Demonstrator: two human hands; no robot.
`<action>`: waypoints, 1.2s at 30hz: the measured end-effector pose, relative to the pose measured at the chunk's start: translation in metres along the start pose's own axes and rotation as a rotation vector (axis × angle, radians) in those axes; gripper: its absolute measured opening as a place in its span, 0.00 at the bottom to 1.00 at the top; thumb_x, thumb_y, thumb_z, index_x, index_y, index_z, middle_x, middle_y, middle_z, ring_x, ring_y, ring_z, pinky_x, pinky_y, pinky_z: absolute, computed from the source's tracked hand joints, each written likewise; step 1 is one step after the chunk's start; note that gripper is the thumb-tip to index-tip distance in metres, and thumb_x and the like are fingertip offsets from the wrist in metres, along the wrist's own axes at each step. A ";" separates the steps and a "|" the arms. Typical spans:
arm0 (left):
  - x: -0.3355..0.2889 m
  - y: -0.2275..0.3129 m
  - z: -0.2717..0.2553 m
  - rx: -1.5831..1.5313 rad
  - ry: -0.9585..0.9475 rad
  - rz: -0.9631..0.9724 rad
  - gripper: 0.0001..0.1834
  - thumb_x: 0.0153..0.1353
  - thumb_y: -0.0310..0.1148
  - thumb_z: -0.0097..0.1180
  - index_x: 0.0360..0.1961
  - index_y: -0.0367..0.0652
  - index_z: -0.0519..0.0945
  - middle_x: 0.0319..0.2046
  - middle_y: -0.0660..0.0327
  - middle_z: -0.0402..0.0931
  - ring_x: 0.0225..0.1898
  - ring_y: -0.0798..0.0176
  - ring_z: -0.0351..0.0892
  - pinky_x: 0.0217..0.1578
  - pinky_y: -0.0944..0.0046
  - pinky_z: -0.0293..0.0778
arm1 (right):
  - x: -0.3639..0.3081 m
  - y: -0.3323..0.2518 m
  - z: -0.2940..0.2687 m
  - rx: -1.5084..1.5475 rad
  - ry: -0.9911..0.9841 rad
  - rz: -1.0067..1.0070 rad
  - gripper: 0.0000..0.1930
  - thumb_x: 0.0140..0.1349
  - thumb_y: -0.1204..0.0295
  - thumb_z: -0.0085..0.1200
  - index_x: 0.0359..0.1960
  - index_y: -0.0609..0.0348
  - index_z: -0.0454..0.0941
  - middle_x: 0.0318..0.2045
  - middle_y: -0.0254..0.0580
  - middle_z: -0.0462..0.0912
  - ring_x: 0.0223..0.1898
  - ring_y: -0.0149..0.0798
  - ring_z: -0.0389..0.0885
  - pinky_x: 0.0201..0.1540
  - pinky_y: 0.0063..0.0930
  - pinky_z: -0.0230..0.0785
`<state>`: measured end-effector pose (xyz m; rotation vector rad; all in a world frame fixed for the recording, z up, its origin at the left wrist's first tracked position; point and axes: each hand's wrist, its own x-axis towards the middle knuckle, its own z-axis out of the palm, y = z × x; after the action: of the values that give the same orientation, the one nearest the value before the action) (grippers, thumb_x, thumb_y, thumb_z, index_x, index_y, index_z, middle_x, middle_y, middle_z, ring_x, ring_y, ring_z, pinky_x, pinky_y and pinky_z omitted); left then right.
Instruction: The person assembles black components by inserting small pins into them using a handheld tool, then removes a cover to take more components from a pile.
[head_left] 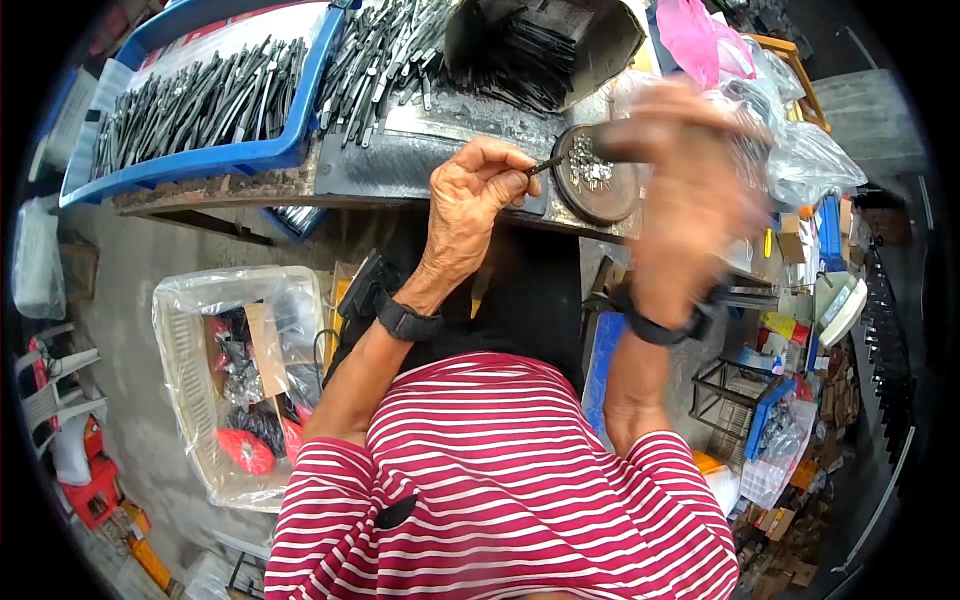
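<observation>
My left hand pinches a thin dark strip just above the table's front edge, its tip pointing toward a round brown dish. Small shiny metal pieces lie in that dish. Smeared by motion, my right hand passes over the dish's right side and hides part of it; whether its fingers hold anything cannot be made out. Beyond my left hand, a heap of slim black and silver strips spreads over the worktop.
A blue tray full of similar strips stands at the left. An open box with dark strips lies at the back. Pink and clear plastic bags crowd the right. A lined white basket sits low at the left.
</observation>
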<state>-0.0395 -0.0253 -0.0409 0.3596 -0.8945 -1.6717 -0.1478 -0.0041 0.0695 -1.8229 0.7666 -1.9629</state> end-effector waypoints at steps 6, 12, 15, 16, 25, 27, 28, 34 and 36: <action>0.004 0.003 0.006 0.055 0.020 0.011 0.05 0.54 0.21 0.49 0.34 0.35 0.72 0.25 0.60 0.75 0.26 0.73 0.72 0.29 0.76 0.68 | -0.011 0.003 -0.007 0.074 0.195 0.208 0.05 0.59 0.76 0.46 0.35 0.66 0.67 0.32 0.45 0.73 0.30 0.28 0.71 0.38 0.25 0.67; -0.002 0.014 0.022 -0.003 0.085 -0.116 0.07 0.54 0.21 0.49 0.36 0.33 0.71 0.25 0.58 0.75 0.24 0.73 0.71 0.27 0.75 0.69 | -0.036 0.000 -0.020 -0.002 0.117 0.467 0.06 0.60 0.76 0.43 0.36 0.68 0.68 0.26 0.38 0.72 0.29 0.26 0.69 0.37 0.19 0.64; -0.006 0.015 0.024 -0.015 0.115 -0.167 0.08 0.55 0.23 0.50 0.37 0.32 0.70 0.24 0.57 0.75 0.22 0.73 0.71 0.24 0.76 0.69 | -0.045 -0.001 -0.020 0.009 0.155 0.552 0.07 0.60 0.75 0.44 0.36 0.68 0.68 0.26 0.37 0.72 0.28 0.25 0.69 0.37 0.19 0.64; -0.006 0.015 0.024 0.002 0.115 -0.182 0.09 0.55 0.24 0.51 0.38 0.33 0.70 0.25 0.57 0.75 0.21 0.73 0.71 0.23 0.77 0.69 | -0.047 0.000 -0.021 0.025 0.165 0.571 0.07 0.60 0.75 0.44 0.36 0.68 0.68 0.26 0.37 0.72 0.28 0.25 0.69 0.37 0.19 0.64; -0.001 0.011 0.025 0.120 0.079 -0.115 0.07 0.55 0.23 0.51 0.35 0.34 0.72 0.25 0.57 0.75 0.21 0.74 0.70 0.24 0.78 0.67 | -0.042 0.001 -0.029 0.133 0.224 0.561 0.07 0.60 0.76 0.44 0.36 0.69 0.68 0.28 0.40 0.72 0.29 0.26 0.69 0.39 0.22 0.64; 0.002 0.007 0.021 0.165 0.071 -0.071 0.05 0.54 0.22 0.50 0.33 0.34 0.73 0.24 0.59 0.75 0.23 0.74 0.70 0.25 0.77 0.67 | -0.034 -0.001 -0.028 0.131 0.212 0.529 0.07 0.60 0.76 0.43 0.37 0.69 0.68 0.28 0.41 0.73 0.30 0.27 0.69 0.39 0.23 0.64; 0.004 0.004 0.018 0.154 0.057 -0.026 0.04 0.54 0.21 0.50 0.32 0.34 0.74 0.25 0.60 0.75 0.24 0.73 0.71 0.27 0.76 0.68 | -0.029 -0.001 -0.026 0.136 0.205 0.451 0.08 0.60 0.76 0.43 0.37 0.69 0.67 0.29 0.42 0.73 0.30 0.27 0.69 0.39 0.24 0.64; 0.005 -0.006 0.012 0.090 0.003 0.039 0.03 0.54 0.20 0.50 0.30 0.37 0.75 0.25 0.62 0.74 0.28 0.71 0.73 0.30 0.75 0.68 | -0.004 0.001 -0.018 0.101 0.157 0.144 0.06 0.59 0.78 0.44 0.37 0.68 0.66 0.34 0.47 0.73 0.31 0.29 0.71 0.40 0.27 0.66; 0.004 -0.006 0.011 0.082 0.000 0.046 0.03 0.54 0.20 0.50 0.30 0.37 0.75 0.24 0.62 0.74 0.29 0.71 0.73 0.30 0.75 0.67 | -0.005 0.003 -0.014 0.058 0.132 0.167 0.06 0.59 0.78 0.44 0.37 0.68 0.66 0.34 0.47 0.73 0.31 0.29 0.71 0.39 0.26 0.66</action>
<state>-0.0519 -0.0250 -0.0366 0.3918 -0.9669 -1.5964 -0.1614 -0.0019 0.0635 -1.5558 0.8629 -1.9894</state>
